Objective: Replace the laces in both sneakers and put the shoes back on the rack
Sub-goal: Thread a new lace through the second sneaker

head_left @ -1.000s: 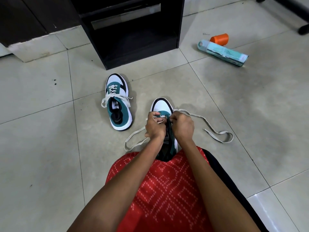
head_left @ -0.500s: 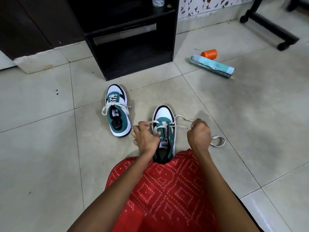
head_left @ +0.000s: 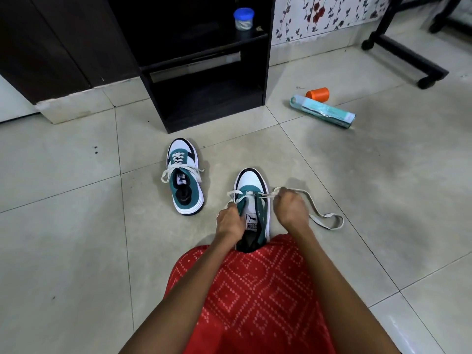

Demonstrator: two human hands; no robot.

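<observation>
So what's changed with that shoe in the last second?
The hands, bunched over the front of the near sneaker, drew apart: the right hand pulled the lace out rightward, the left hand drew it to the shoe's left side. The slack on the floor left of the shoe is gone; the right loop is shorter. Both hands kept their grip; the other sneaker stayed put.

Left hand (head_left: 229, 222) now at sneaker (head_left: 251, 183), probably gripping

I see a glossy pale-grey tiled floor (head_left: 63, 238) running to a white wall patterned with red flowers and dark vines (head_left: 319, 21), with a black wheeled metal frame (head_left: 406, 58) at right.
</observation>
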